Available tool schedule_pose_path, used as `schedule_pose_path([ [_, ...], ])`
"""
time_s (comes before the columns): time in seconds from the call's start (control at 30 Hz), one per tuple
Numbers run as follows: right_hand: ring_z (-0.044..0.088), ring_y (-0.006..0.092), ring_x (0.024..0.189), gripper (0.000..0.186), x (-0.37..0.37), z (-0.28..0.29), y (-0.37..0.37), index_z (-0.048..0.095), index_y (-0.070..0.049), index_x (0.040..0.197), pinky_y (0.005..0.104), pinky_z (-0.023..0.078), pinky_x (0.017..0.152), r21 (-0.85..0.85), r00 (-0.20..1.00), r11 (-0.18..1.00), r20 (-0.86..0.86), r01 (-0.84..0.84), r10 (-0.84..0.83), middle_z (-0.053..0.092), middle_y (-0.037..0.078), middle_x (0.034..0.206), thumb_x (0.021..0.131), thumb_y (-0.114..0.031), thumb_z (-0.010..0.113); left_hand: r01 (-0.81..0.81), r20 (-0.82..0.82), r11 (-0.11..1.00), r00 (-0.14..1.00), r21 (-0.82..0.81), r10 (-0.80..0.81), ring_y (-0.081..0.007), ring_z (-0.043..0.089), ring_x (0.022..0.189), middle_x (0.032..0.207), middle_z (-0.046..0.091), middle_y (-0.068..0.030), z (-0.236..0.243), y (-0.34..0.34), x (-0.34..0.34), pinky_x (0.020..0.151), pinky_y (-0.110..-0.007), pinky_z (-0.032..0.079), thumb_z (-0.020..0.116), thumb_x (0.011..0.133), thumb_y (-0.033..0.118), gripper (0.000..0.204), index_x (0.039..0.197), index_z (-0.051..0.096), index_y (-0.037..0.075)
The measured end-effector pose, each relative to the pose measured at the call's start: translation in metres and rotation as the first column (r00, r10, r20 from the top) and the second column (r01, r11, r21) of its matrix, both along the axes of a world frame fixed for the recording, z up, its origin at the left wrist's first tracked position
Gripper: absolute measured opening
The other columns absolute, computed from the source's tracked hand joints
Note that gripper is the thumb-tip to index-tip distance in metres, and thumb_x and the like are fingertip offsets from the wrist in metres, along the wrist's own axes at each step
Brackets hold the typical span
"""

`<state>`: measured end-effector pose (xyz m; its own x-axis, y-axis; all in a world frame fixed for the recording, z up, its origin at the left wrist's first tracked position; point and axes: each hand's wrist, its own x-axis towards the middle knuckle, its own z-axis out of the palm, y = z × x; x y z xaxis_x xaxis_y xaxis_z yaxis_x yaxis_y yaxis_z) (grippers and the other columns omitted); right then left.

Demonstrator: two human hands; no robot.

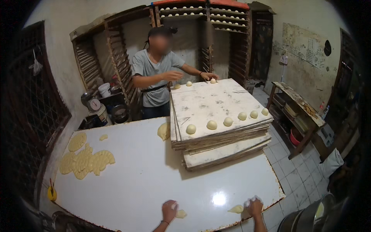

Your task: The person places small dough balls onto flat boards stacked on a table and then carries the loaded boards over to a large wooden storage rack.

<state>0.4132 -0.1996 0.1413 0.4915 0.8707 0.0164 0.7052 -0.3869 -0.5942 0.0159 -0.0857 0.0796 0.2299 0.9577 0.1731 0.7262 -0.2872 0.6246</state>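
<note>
In front of the stack (216, 102), the left hand (169, 211) is resting with bent fingers beside the left bit (181, 214) of dough. The right hand (254, 206) is resting half curled by the right bit (235, 209). I cannot tell if either hand is gripping its bit or just touching it. The bits are lying well apart, maybe to give each hand room. On the stack, balls (228, 121) are sitting spaced out, likely so they are not sticking together. Flat dough (81, 162) is lying left of the stack.
</note>
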Motion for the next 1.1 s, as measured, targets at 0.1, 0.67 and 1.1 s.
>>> schedule_pose_path([
  [0.1, 0.052, 0.0272, 0.1, 0.022, -0.05, -0.073, 0.014, 0.061, -0.007, 0.089, 0.0403, 0.045, 0.079, 0.393, 0.654, 0.759, -0.754, 0.519, -0.057, 0.059, 0.007, 0.088, 0.067, -0.006, 0.064, 0.108, -0.193, 0.957, 0.98, 0.27, -0.056, -0.0236, 0.058, 0.087, 0.079, 0.064, -0.0072, 0.037, -0.048, 0.058, 0.08, -0.039, 0.044, 0.068, 0.073, 0.03, 0.02, 0.075, 0.065, 0.01],
  [0.67, 0.05, 0.037, 0.071, 0.006, 0.032, -0.07, 0.033, 0.055, 0.002, 0.073, 0.0444, 0.037, 0.072, 0.307, 0.974, 0.952, 0.217, -0.002, -0.068, 0.053, 0.018, 0.068, 0.07, -0.003, 0.053, -0.389, -0.166, 0.899, 0.891, 0.201, 0.423, -0.0312, 0.052, 0.072, 0.075, 0.058, -0.0145, -0.048, 0.061, -0.03, 0.07, -0.042, 0.039, 0.055, 0.075, 0.012, 0.013, 0.067, 0.057, 0.001],
  [1.1, 0.047, 0.0323, 0.078, 0.002, -0.022, -0.073, 0.056, 0.052, 0.002, 0.071, 0.0432, 0.039, 0.072, 0.242, 0.903, 0.875, -0.213, 0.419, -0.373, 0.051, 0.016, 0.075, 0.07, 0.001, 0.051, -0.541, -0.003, 0.82, 0.835, 0.188, 0.551, -0.0313, 0.054, 0.078, 0.075, 0.058, -0.0154, -0.058, 0.019, 0.002, 0.077, -0.041, 0.04, 0.053, 0.074, 0.005, 0.009, 0.067, 0.056, 0.001],
])
